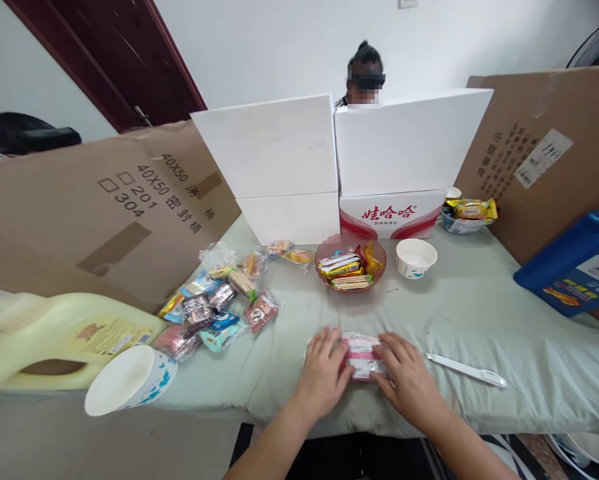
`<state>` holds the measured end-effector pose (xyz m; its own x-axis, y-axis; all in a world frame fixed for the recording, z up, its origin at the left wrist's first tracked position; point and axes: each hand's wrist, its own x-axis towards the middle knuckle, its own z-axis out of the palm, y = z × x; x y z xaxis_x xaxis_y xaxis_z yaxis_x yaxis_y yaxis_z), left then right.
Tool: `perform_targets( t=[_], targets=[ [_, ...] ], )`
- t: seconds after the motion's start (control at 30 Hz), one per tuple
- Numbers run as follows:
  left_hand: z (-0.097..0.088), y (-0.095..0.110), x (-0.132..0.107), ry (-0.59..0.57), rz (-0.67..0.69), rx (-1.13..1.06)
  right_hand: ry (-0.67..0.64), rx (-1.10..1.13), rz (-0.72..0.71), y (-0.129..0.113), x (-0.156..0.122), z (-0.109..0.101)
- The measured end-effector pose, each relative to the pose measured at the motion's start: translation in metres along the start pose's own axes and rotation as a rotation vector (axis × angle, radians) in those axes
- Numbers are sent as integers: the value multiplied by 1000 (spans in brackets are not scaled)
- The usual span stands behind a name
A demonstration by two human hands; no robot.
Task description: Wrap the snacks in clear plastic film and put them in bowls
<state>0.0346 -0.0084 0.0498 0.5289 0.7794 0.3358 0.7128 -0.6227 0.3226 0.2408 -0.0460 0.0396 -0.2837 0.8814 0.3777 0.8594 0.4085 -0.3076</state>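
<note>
A flat pink and white packet (pixel 363 357) in clear wrap lies on the cloth-covered table in front of me. My left hand (pixel 322 370) grips its left end, thumb at the near edge and fingers over the far side. The packet's right end is in my right hand (pixel 404 373), fingers bent over its top. Both hands rest low at the table surface and partly hide the packet's ends. Just right of my right hand lies a slim white knife-like tool (pixel 466 370). Beyond the packet stands a pink glass bowl (pixel 324 277) with wrapped snacks and bundled sticks.
Loose wrapped snacks (pixel 214 300) lie left, near a tipped paper bowl (pixel 124 383) and a pale yellow jug (pixel 74 333). A white paper bowl (pixel 416 257), another snack-filled bowl (pixel 469 217) and a blue bottle (pixel 574 267) are right. White boxes (pixel 289 153) and cardboard (pixel 94 200) form barriers; a person sits behind.
</note>
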Motion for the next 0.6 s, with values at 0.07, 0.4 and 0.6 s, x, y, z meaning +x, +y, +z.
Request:
perform_targets(
  t=[0.07, 0.4, 0.6],
  targets=[
    [7, -11, 0, 20, -81, 82, 17, -101, 69, 14, -2, 8],
    [0, -52, 29, 263, -455, -157, 280, 52, -2, 12, 9, -23],
    [-3, -22, 38, 515, -85, -65, -54, 119, -205, -1, 28, -12]
  ],
)
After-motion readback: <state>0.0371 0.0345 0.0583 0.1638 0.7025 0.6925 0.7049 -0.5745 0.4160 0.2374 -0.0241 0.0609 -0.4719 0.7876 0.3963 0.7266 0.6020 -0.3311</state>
